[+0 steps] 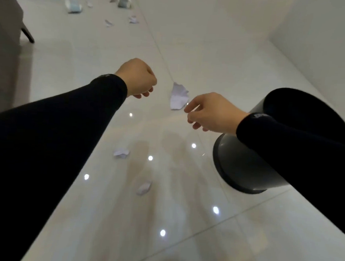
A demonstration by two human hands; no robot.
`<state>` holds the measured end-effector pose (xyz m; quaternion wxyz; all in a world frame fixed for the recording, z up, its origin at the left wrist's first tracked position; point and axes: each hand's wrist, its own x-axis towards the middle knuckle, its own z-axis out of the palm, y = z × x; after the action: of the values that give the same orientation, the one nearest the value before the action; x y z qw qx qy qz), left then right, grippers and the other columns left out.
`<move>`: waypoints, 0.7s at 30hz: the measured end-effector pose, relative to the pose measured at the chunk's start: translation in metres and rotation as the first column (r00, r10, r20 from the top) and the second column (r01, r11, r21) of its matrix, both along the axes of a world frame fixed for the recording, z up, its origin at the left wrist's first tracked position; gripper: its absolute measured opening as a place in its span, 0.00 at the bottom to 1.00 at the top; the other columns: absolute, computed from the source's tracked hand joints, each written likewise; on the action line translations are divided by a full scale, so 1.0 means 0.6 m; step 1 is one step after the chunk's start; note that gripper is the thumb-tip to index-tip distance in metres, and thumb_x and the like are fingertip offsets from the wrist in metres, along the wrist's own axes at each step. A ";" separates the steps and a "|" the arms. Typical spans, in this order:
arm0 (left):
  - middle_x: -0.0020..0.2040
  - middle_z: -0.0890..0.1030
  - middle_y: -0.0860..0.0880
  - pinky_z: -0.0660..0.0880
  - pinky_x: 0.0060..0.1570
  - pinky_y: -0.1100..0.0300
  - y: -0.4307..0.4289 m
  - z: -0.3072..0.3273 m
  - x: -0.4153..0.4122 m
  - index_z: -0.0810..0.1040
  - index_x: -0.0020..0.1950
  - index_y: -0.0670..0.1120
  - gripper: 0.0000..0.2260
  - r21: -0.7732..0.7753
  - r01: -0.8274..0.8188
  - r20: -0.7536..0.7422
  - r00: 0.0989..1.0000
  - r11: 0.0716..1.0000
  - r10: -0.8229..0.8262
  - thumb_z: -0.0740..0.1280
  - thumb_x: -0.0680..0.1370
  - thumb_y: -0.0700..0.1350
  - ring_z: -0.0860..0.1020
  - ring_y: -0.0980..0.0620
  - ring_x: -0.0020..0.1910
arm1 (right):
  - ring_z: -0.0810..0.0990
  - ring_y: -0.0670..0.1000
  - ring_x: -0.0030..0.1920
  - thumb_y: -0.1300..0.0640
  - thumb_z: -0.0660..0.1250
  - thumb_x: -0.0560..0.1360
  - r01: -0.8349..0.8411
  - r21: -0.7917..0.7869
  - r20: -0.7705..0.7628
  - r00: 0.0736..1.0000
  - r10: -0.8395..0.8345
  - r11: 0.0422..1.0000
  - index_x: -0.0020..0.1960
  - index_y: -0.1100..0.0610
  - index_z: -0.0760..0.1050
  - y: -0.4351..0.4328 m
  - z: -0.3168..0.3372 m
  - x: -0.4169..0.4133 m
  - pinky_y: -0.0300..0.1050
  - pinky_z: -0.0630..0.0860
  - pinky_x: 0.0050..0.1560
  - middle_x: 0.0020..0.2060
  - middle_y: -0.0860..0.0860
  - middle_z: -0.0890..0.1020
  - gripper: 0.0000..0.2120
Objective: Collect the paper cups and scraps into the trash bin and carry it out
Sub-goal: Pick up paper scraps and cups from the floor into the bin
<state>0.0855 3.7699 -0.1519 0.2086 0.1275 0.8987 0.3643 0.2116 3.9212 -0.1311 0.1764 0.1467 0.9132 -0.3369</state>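
Note:
My right hand (211, 112) hangs over the glossy white floor, thumb and forefinger pinched on the lower right edge of a crumpled white paper scrap (178, 96). My left hand (138, 77) is curled shut to the left of that scrap, with nothing visible in it. A grey trash bin (246, 165) with a dark inside stands on the floor at the right, partly behind my right sleeve. Two smaller scraps (121, 153) (144, 188) lie nearer to me. Far off at the top left lie two crushed blue-and-white paper cups (73, 6) (124, 1) among more scraps (133, 19).
A piece of furniture with a dark slanted leg (28, 34) stands at the left edge. A white wall (314, 38) runs along the right, behind the bin. Ceiling lights reflect as bright dots on the tiles.

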 end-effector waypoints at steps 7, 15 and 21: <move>0.55 0.81 0.41 0.73 0.52 0.53 -0.126 -0.109 0.056 0.80 0.54 0.39 0.13 -0.501 0.186 0.049 0.981 0.845 -0.187 0.59 0.76 0.40 0.78 0.41 0.54 | 0.82 0.52 0.40 0.62 0.63 0.72 -0.096 0.019 0.114 0.989 0.093 0.995 0.53 0.58 0.78 -0.080 -0.137 -0.008 0.32 0.71 0.29 0.40 0.51 0.79 0.11; 0.68 0.72 0.48 0.67 0.57 0.58 -0.201 -0.186 0.115 0.74 0.64 0.51 0.17 -0.557 0.379 0.248 0.925 0.739 -0.288 0.60 0.76 0.43 0.72 0.46 0.63 | 0.82 0.49 0.41 0.48 0.63 0.73 -0.088 -0.168 0.216 0.969 0.123 0.982 0.48 0.49 0.76 -0.133 -0.251 0.024 0.40 0.74 0.43 0.43 0.48 0.83 0.08; 0.78 0.39 0.51 0.58 0.71 0.48 -0.159 -0.240 0.129 0.62 0.72 0.57 0.26 -0.565 0.569 0.368 0.822 0.597 -0.435 0.62 0.74 0.49 0.44 0.47 0.76 | 0.79 0.51 0.50 0.49 0.67 0.71 -0.325 0.044 0.198 0.930 0.311 0.945 0.65 0.45 0.69 -0.120 -0.276 0.041 0.44 0.74 0.53 0.64 0.51 0.69 0.23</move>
<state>0.1629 3.6743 -0.2957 0.4193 0.2595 0.8692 -0.0366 0.2364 3.8491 -0.2968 0.3087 0.0346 0.9161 -0.2536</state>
